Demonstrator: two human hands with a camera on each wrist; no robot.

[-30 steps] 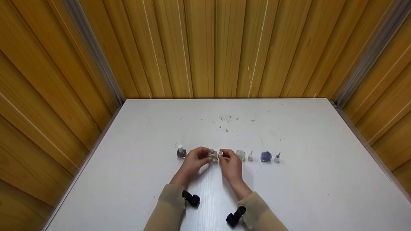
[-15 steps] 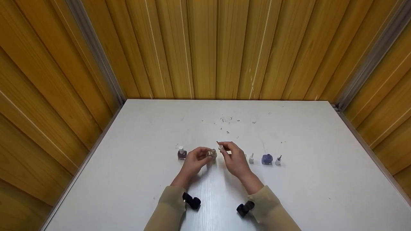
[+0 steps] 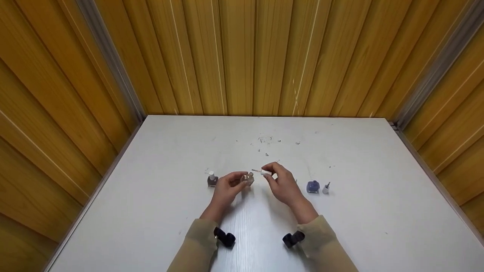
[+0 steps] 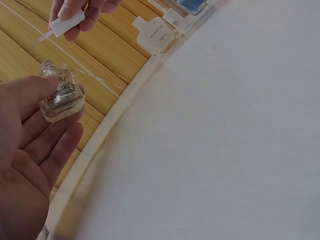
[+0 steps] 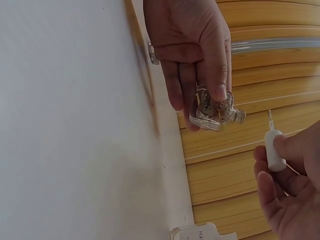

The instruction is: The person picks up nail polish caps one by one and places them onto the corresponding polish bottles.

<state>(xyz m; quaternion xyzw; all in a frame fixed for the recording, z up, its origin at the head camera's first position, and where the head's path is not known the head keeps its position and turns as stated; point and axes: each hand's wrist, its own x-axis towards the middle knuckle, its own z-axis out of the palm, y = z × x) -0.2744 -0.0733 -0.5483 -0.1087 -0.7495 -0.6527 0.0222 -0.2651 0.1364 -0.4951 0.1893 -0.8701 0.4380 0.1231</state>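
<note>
Left grip (image 3: 227, 189) pinches glitter bottle (image 4: 68, 96); right grip (image 3: 283, 184) pinches white cap (image 5: 273, 150), brush (image 5: 270, 119) pointing toward left grip, apart from bottle's neck (image 5: 239, 116).

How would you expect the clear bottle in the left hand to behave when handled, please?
The clear bottle looks like glass, so it is probably stiff and might crack if dropped. Its smooth, shiny sides could be slippery. Its neck is open, the white cap being in the right hand, so tilting it far might spill whatever is inside.
</note>
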